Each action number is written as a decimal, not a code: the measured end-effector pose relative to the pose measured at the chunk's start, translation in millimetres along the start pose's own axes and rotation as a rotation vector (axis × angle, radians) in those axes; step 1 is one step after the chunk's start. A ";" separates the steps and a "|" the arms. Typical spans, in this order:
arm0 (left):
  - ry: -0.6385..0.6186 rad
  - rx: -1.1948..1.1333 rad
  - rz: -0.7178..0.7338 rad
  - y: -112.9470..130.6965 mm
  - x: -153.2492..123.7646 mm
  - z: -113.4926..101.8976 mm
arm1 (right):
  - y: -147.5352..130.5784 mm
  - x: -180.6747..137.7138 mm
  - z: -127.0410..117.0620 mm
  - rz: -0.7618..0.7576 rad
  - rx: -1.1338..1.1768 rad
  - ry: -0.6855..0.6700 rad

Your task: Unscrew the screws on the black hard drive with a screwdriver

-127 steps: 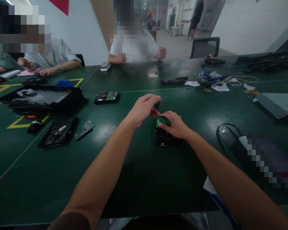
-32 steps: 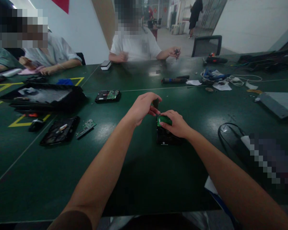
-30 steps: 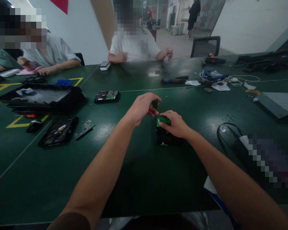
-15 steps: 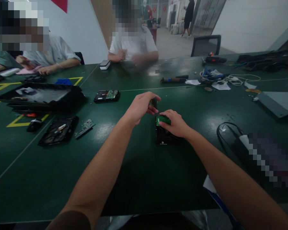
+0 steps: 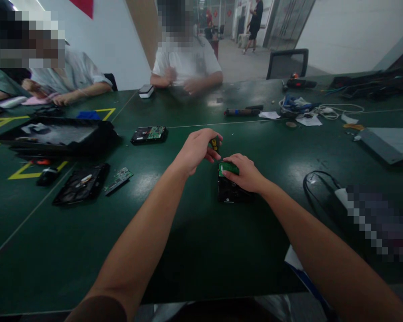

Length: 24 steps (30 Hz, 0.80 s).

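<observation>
A black hard drive (image 5: 230,193) with a green circuit board (image 5: 229,168) on its top face lies on the dark green table. Across the board and the drive's right side rests my right hand (image 5: 243,173), fingers curled over the far edge and thumb on the board. My left hand (image 5: 201,150) is raised just beyond the drive's far left corner. Its fingers wrap round the dark handle of a screwdriver (image 5: 215,143) with yellow markings, held roughly upright. The tool's tip is too small to make out, so I cannot tell whether it touches the drive.
Left of my arms lie a second hard drive (image 5: 82,183), a loose circuit board (image 5: 119,180) and a black tray (image 5: 58,134). Another drive (image 5: 149,134) sits farther back. Cables (image 5: 298,105), a grey metal case (image 5: 389,143) and a black cord (image 5: 309,190) lie right. Co-workers sit opposite.
The screwdriver handle has turned in my left hand, so its yellow markings now show. Both hands keep their places. In the background a walking person has moved slightly left.
</observation>
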State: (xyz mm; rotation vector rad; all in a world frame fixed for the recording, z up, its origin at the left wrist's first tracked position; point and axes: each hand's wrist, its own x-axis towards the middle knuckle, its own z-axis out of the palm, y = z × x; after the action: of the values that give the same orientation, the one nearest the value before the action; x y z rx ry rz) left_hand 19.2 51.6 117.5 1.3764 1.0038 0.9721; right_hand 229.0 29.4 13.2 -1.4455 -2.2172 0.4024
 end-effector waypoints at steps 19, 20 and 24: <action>-0.014 -0.052 -0.025 0.4 -0.7 1.5 | 2.0 0.2 1.4 0.001 -0.011 -0.003; -0.026 -0.061 -0.030 0.2 -0.7 2.0 | 2.3 0.3 1.6 0.002 -0.009 -0.005; -0.029 -0.051 -0.019 -1.1 0.8 1.9 | 1.7 0.0 1.0 0.002 -0.004 -0.003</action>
State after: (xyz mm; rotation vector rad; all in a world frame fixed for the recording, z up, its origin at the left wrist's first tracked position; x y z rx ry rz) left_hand 21.3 51.8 116.3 1.3332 0.9625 0.9553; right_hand 229.8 30.1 11.5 -1.4506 -2.2201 0.4009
